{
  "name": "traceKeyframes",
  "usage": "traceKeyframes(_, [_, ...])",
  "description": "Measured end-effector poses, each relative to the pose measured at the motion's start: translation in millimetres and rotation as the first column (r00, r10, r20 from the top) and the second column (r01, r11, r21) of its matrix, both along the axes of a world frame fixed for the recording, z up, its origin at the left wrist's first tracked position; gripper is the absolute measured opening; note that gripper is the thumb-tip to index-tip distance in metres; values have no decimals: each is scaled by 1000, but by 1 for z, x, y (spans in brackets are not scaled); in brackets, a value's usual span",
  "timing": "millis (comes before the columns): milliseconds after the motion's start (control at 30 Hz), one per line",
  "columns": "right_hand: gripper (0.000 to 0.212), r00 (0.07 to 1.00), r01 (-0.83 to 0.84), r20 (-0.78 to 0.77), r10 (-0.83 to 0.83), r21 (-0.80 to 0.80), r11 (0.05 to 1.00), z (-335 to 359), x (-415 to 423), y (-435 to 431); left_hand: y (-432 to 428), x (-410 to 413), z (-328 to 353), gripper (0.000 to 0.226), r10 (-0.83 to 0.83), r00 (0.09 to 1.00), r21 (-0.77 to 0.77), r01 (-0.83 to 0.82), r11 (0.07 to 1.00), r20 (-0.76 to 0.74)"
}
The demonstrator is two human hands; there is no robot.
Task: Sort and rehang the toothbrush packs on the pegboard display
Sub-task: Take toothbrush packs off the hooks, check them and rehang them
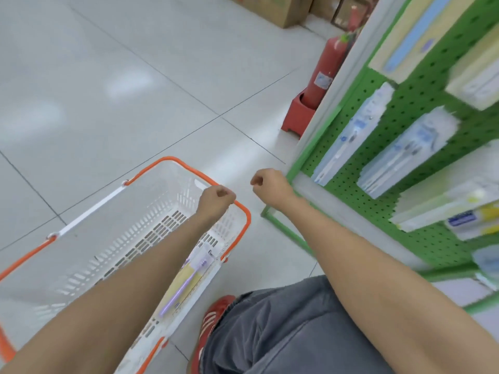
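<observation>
Both your grips are curled narrow and hold nothing. Your left hand (216,198) hovers at the rim of the white slotted plastic basket with orange trim (172,158); your right hand (270,184) is just beside it, mid-frame. The purple toothbrush pack (186,282) lies in the basket, lower centre. Snatch it carelessly and its card may catch the slots, or you may knock the hanging blue packs (399,157) off the green pegboard (413,98).

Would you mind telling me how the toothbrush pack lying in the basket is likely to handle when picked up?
The toothbrush pack looks like a thin flat card with one purple brush, so it is probably light and slightly bendy. Its front seems to be clear plastic, so it may slip in a grip. Its flat shape, lying in the basket, should not roll.
</observation>
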State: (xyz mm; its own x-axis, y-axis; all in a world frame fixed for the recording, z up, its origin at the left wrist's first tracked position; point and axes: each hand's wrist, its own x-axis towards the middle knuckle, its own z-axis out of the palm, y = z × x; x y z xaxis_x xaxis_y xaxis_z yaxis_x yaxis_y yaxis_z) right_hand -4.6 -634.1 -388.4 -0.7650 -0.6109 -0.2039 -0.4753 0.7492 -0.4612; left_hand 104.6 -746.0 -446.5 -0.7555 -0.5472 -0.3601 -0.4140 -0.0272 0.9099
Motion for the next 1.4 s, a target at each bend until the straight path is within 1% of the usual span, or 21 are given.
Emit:
traceKeyframes(67, [21,991,130,35,-126,-138,982,36,-10,24,22,-22,48,7,-81,994,-8,80,997,-77])
traceKeyframes(167, [16,958,285,88,-271,-356,890,88,-14,60,61,-47,108,7,-160,970,-25,158,987,-182])
traceKeyframes(233, [15,944,318,74,-320,-452,833,117,-11,85,85,-60,144,9,-196,949,-54,188,981,-246])
traceKeyframes(333, [16,926,341,54,-375,-547,765,153,-3,125,120,-76,189,7,-269,910,-99,250,963,-315])
traceKeyframes(433, [16,893,376,57,-446,-636,673,181,-3,160,154,-89,225,13,-362,864,-161,325,932,-350])
traceKeyframes(567, [21,857,374,3,-515,-691,618,217,-15,193,186,-114,263,7,-437,806,-248,364,898,-399])
traceKeyframes(600, [24,847,373,1,-531,-713,593,228,-18,198,192,-122,272,10,-442,795,-282,349,894,-415])
traceKeyframes(667, [34,829,358,-24,-559,-745,563,247,-28,203,201,-139,291,27,-442,782,-364,295,884,-439])
traceKeyframes(733, [43,822,320,-83,-564,-751,578,264,-38,203,205,-155,311,43,-430,776,-440,220,870,-462])
traceKeyframes(800, [52,827,279,-126,-548,-755,594,279,-46,199,205,-170,329,55,-414,779,-503,148,852,-471])
traceKeyframes(867, [60,833,244,-156,-531,-757,606,292,-53,194,201,-182,345,61,-410,783,-541,113,834,-468])
traceKeyframes(933, [67,823,249,-169,-542,-749,613,301,-62,188,199,-192,360,61,-420,775,-547,115,829,-473])
traceKeyframes(1000, [69,802,274,-140,-581,-778,566,306,-71,183,199,-198,374,58,-436,757,-549,123,827,-486])
traceKeyframes(1067, [62,770,298,-95,-631,-821,487,312,-79,177,201,-199,386,49,-446,731,-523,143,840,-517])
traceKeyframes(1100, [55,751,302,-79,-656,-842,447,314,-81,176,203,-199,389,43,-447,717,-507,152,849,-535])
traceKeyframes(1167, [33,725,290,-54,-687,-880,376,319,-87,173,204,-199,392,36,-440,708,-490,152,858,-552])
traceKeyframes(1233, [11,711,292,-47,-702,-889,354,326,-91,173,203,-201,392,36,-433,713,-490,143,860,-551])
traceKeyframes(1267, [9,707,292,-54,-705,-885,362,331,-92,173,203,-202,393,36,-434,714,-490,145,860,-549])
traceKeyframes(1400, [18,715,284,-79,-695,-875,391,351,-94,177,203,-202,398,34,-404,711,-442,146,885,-575])
